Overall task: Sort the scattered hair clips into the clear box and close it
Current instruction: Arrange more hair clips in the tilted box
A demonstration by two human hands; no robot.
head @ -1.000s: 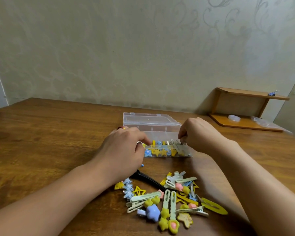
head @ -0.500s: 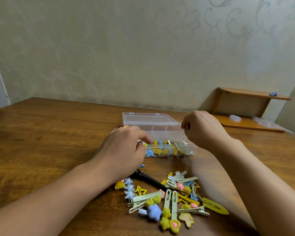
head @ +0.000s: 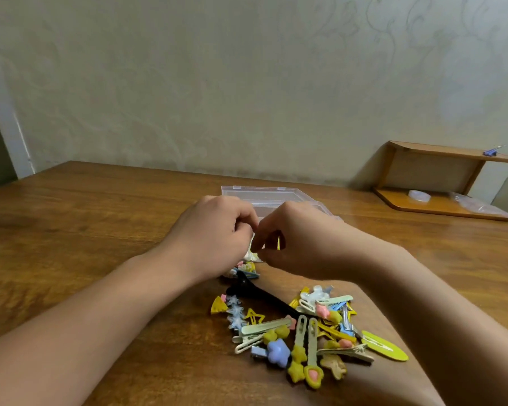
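Task is only partly done, by my read. Clear box [head: 279,197] sits open behind both hands, well up the wooden table [head: 85,230]. Left hand [head: 214,235] and right hand [head: 294,244] curl fingers together at its front — what they pinch, cannot tell. Big pile of hair clips [head: 305,332] lies unsorted in front of the box — lid not closed.

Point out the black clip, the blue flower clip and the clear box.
black clip [head: 264,297], head view, middle of its long body
blue flower clip [head: 277,350], head view, centre of the flower
clear box [head: 261,192], head view, far part of the open lid
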